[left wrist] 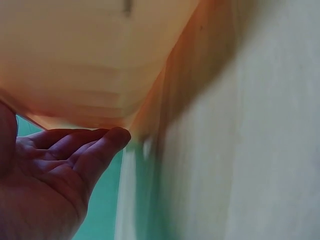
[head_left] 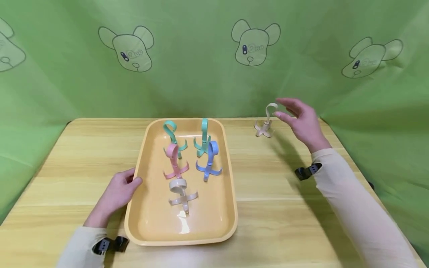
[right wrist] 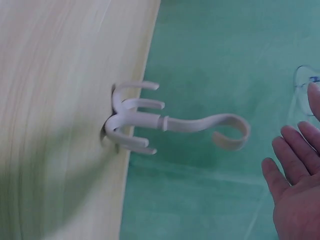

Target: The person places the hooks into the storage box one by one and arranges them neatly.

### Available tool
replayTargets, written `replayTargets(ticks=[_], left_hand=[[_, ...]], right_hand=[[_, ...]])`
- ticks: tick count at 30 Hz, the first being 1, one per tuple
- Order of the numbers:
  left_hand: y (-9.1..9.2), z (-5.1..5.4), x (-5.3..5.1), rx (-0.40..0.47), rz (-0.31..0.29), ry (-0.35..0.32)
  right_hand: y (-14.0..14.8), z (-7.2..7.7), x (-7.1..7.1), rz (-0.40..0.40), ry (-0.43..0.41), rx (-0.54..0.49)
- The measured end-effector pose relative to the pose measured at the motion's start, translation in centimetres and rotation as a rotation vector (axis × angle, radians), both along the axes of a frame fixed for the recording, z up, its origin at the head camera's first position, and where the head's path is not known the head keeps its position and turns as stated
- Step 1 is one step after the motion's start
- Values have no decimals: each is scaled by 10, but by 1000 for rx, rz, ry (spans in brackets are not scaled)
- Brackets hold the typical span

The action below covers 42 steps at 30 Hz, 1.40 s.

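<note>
My left hand [head_left: 117, 191] grips the left rim of a peach-coloured plastic tray [head_left: 231, 208]; in the left wrist view its fingers [left wrist: 95, 150] lie against the tray's outside. In the tray stand several hanging hooks with upturned prongs: two green ones [head_left: 173, 139] at the back, a pink one [head_left: 174, 160], a blue one [head_left: 210, 160] and a grey one [head_left: 182, 195] nearest me. Right of the tray, a beige-white hanging hook [right wrist: 142, 120] stands upright on the table. Beside its curved top is my right hand [head_left: 301, 121], fingers and thumb spread apart, clear of the hook in the right wrist view.
A light wood-grain table [head_left: 268, 216] lies under everything. Green cloth [head_left: 194, 85] printed with bear faces hangs behind its back edge and along the sides. The beige-white hook stands close to that back edge. Each wrist wears a small black camera [head_left: 306, 172].
</note>
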<state>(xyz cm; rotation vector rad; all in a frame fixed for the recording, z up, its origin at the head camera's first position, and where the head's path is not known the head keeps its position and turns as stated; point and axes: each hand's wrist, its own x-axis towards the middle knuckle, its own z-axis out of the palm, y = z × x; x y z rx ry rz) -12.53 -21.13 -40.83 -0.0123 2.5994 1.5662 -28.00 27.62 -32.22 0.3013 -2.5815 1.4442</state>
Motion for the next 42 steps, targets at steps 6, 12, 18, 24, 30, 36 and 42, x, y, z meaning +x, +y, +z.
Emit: replayTargets(ticks=[6,12,18,24,30,36,42], left_hand=[[-3,1,-1,-3,18,5],[-5,1,-1,16,18,-6],[-4,0,0,14,23,-2],[-2,-1,1,22,23,-4],[-1,-1,2,25,24,3],[0,-3,3,29,25,7],[3,-3,3,22,37,-5]], right_hand=[[-1,-9,-27,-25,-53,-76],[-5,-17,-43,-34,-100,-106],[-5,-24,-47,-44,-108,-104],[0,-35,-51,-60,-116,-114],[3,-41,-51,-85,-112,-112],[3,-43,-50,-115,-77,-96],[4,-45,-50,-141,-61,-161]])
